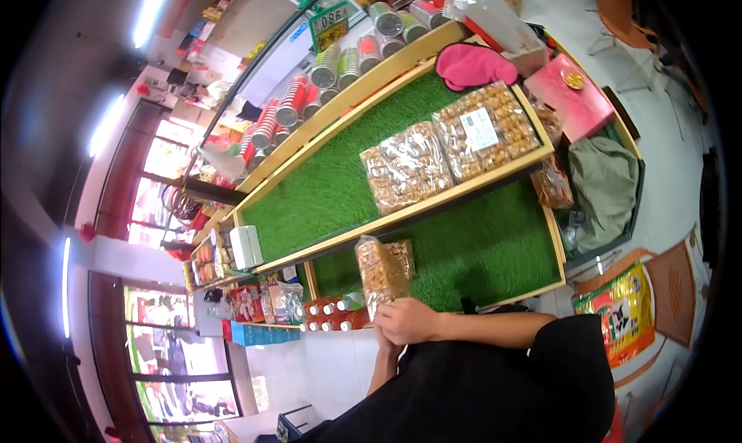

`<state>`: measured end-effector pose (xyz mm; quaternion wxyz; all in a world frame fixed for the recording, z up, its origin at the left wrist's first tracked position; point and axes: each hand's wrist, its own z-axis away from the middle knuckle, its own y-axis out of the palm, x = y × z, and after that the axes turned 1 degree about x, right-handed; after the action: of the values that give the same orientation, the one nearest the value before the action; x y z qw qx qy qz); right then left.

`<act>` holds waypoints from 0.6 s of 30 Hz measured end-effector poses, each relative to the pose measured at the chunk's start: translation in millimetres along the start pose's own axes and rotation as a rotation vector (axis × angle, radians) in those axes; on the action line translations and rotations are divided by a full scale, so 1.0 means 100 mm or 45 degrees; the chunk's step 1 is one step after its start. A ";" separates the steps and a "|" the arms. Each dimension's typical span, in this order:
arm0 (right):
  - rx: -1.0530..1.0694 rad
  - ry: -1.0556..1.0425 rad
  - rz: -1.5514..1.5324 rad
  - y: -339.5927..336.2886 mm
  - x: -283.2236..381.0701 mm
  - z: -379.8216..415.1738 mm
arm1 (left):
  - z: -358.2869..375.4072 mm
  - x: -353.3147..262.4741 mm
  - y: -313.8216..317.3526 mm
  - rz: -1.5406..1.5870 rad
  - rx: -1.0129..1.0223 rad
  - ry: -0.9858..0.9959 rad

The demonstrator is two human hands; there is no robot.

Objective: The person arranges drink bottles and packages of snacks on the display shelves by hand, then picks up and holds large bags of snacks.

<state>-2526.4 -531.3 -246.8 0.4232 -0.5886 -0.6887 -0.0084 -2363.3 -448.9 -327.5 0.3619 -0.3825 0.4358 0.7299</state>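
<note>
My right hand (410, 321) is closed at the near end of a clear bag of brown snack pieces (380, 273), which stands out over the lower green shelf (479, 242). Partly hidden beneath it, my left hand (387, 347) is closed at the same end of the bag. Another small clear pack (403, 253) shows just behind the held one. On the upper green shelf (317, 180), two large clear packs of similar brown pieces, one plain (406, 167) and one with a white label (487, 130), lie side by side.
Stacked cups (326, 66) line the shelf's far side, near a pink mitt (473, 64). Red-filled bottles (334, 313) stand left of my hands. At the right are a pink box (570, 95), grey-green cloth (607, 188) and a chair (671, 292) with a colourful bag (622, 312).
</note>
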 end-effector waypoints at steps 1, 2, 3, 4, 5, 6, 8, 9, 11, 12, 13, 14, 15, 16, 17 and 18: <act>-0.128 -0.083 -0.069 -0.09 -0.01 -0.04 | 0.05 -0.07 0.06 0.041 0.010 0.065; -0.249 -0.162 -0.160 -0.15 0.03 -0.06 | 0.10 -0.16 0.11 0.083 0.011 0.138; -0.237 -0.165 -0.141 -0.28 0.03 -0.12 | 0.10 -0.27 0.16 0.096 0.004 0.213; -0.369 -0.180 -0.203 -0.31 -0.01 -0.20 | 0.09 -0.44 0.31 0.132 -0.154 0.239; -0.384 -0.187 -0.238 -0.33 -0.08 -0.29 | -0.04 -0.50 0.17 0.085 -0.212 0.307; -0.401 -0.187 -0.260 -0.34 -0.16 -0.37 | -0.10 -0.76 0.44 -0.087 -0.195 0.441; -0.455 -0.177 -0.299 -0.35 -0.35 -0.58 | -0.29 -1.16 0.62 -0.288 -0.278 0.541; -0.525 -0.150 -0.329 -0.34 -0.43 -0.68 | -0.44 -1.26 0.50 -0.290 -0.267 0.613; -0.548 -0.082 -0.299 -0.33 -0.62 -0.88 | -0.72 -1.54 0.52 -0.435 -0.281 0.658; -0.572 -0.001 -0.272 -0.31 -0.71 -0.96 | -0.87 -1.65 0.54 -0.585 -0.297 0.688; -0.564 0.006 -0.265 -0.27 -0.83 -1.04 | -1.05 -1.72 0.60 -0.703 -0.305 0.727; -0.560 0.098 -0.117 -0.21 -0.96 -1.09 | -1.24 -1.77 0.64 -0.822 -0.309 0.760; -0.551 0.199 0.036 -0.17 -1.08 -1.13 | -1.50 -1.73 0.48 -0.819 -0.240 0.714; -0.554 0.214 0.053 -0.15 -1.21 -1.16 | -1.72 -1.71 0.50 -0.800 -0.218 0.725; -0.609 0.158 0.113 -0.13 -1.33 -1.18 | -1.89 -1.71 0.54 -0.937 -0.169 0.716; -0.670 0.104 0.180 -0.09 -1.43 -1.19 | -2.03 -1.70 0.56 -1.076 -0.102 0.709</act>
<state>-2473.2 -709.4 -250.5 0.2828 -0.7242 -0.6023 -0.1812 -2286.2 -687.5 -225.1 0.4806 -0.7192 0.2946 0.4063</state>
